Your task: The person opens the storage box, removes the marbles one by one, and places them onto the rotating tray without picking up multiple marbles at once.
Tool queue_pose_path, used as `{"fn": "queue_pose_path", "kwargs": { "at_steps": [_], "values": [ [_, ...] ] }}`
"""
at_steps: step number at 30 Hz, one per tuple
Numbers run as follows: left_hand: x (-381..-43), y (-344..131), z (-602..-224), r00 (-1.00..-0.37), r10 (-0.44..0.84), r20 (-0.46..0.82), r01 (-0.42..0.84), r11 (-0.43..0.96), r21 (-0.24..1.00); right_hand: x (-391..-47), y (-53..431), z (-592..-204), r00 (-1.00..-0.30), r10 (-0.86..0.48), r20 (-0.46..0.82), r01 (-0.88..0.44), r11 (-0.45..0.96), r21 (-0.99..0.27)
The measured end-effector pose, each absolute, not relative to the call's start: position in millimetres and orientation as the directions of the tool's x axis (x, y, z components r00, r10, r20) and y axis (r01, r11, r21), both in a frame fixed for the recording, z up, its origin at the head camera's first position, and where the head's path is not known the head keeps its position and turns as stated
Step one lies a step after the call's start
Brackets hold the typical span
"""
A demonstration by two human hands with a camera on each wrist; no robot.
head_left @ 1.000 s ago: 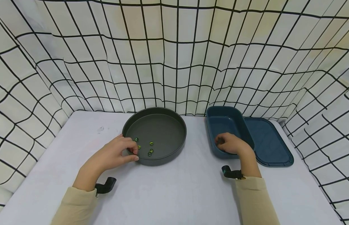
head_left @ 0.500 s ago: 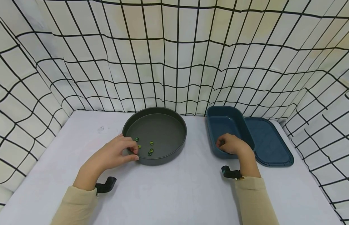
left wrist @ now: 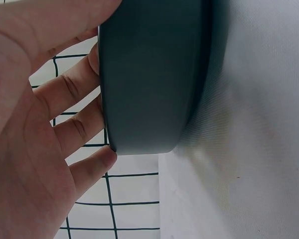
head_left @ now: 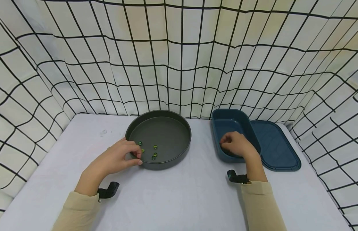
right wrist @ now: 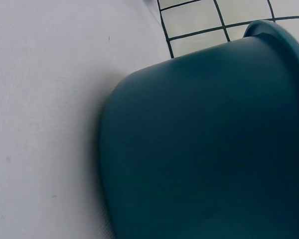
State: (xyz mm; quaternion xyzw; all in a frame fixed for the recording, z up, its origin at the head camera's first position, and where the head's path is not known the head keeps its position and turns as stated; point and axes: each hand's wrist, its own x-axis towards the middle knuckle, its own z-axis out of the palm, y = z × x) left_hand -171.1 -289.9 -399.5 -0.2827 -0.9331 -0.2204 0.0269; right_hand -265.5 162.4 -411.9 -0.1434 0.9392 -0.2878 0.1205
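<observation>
A round dark grey cake pan (head_left: 167,138) stands at the back of the table. Several small green marbles (head_left: 155,147) lie in its left and front part. My left hand (head_left: 118,157) holds the pan's near-left rim, fingers along the rim and thumb at its front; the left wrist view shows the fingers (left wrist: 79,129) at the edge of the pan's side wall (left wrist: 149,84). My right hand (head_left: 237,146) reaches down into a deep blue rectangular box (head_left: 230,120), fingers bent. Whatever its fingertips touch is hidden; the right wrist view shows only the box's outer wall (right wrist: 204,139).
A flat blue lid (head_left: 279,147) lies right of the box, partly under or against its side. White cloth covers the table (head_left: 179,195). A black grid net (head_left: 181,64) over white sheeting encloses the back and sides.
My right hand has shifted and turned slightly inside the box, its fingers now lifted a little. The left hand, pan and marbles look the same.
</observation>
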Motion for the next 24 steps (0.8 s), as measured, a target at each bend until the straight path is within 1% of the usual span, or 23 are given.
{"fn": "queue_pose_path", "kwargs": {
  "at_steps": [7,10,13,19,24],
  "values": [
    [-171.3,-289.9,-399.6,-0.838,0.517,0.177,0.541,0.742,0.395,-265.7,159.4,-409.6,-0.973,-0.23,-0.021,-0.147,0.689,-0.709],
    [-171.6,-289.7,-400.1,-0.837,0.518,0.177,0.542,0.741,0.396,-265.9,157.7,-408.1,-0.979,-0.204,0.02,-0.144,0.613,-0.777],
    [-171.7,-289.4,-400.6,-0.836,0.519,0.178,0.544,0.741,0.394,-266.4,157.0,-406.8,-0.981,-0.193,0.032,-0.129,0.516,-0.847],
    [-171.4,-289.7,-400.9,-0.837,0.517,0.177,0.542,0.742,0.395,-266.2,155.5,-404.0,-0.978,-0.207,0.013,-0.084,0.341,-0.936],
    [-171.4,-290.3,-400.5,-0.84,0.513,0.175,0.537,0.741,0.403,-265.8,153.5,-402.5,-0.964,-0.263,0.031,-0.101,0.257,-0.961]
  ]
}}
